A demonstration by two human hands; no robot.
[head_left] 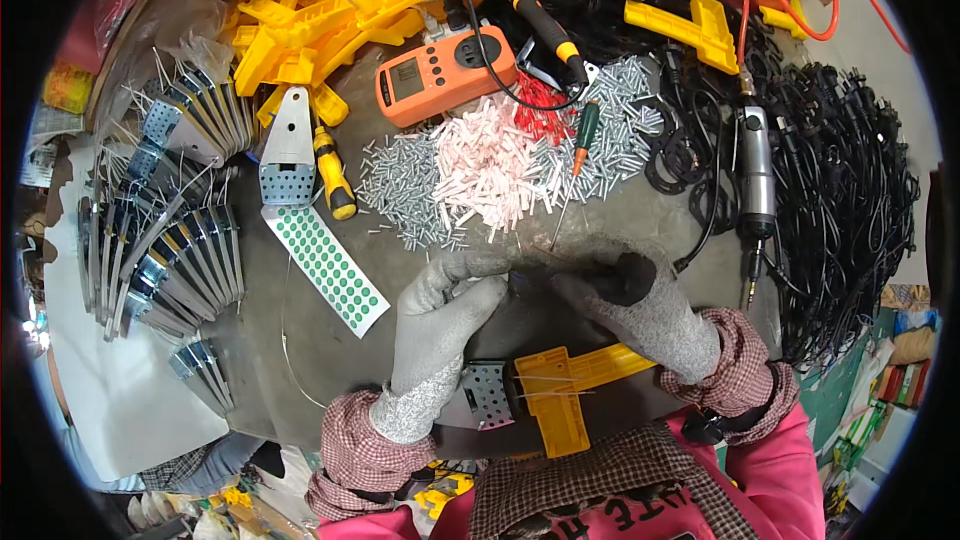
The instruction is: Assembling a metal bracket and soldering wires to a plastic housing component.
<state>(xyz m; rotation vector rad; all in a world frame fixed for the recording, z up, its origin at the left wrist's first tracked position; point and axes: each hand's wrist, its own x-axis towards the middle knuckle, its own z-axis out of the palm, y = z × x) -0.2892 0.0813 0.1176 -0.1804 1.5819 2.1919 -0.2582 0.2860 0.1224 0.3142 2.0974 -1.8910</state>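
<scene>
Both my hands wear grey gloves and meet over the middle of the dark table [400, 240]. My left hand [445, 315] is closed, thumb and forefinger pressed together at the near side of the small-parts pile. Opposite it, my right hand [650, 310], its glove dark at the fingers, is also closed. Whatever lies between the fingertips is too small to make out. Just beyond them are pinkish-white short tubes [485, 165] and silver screws [400, 185]. Below my hands lie a perforated metal plate [486, 395] and a yellow plastic T-shaped part [555, 405] with thin wires across it.
At left are metal plates with wires [190, 250], a green-dot sticker sheet [328, 268] and a yellow-black screwdriver [333, 175]. Farther back lie an orange meter [445, 75], yellow parts [340, 10] and a green-handled screwdriver [587, 135]. A power screwdriver [757, 160] hangs beside black cables [840, 210].
</scene>
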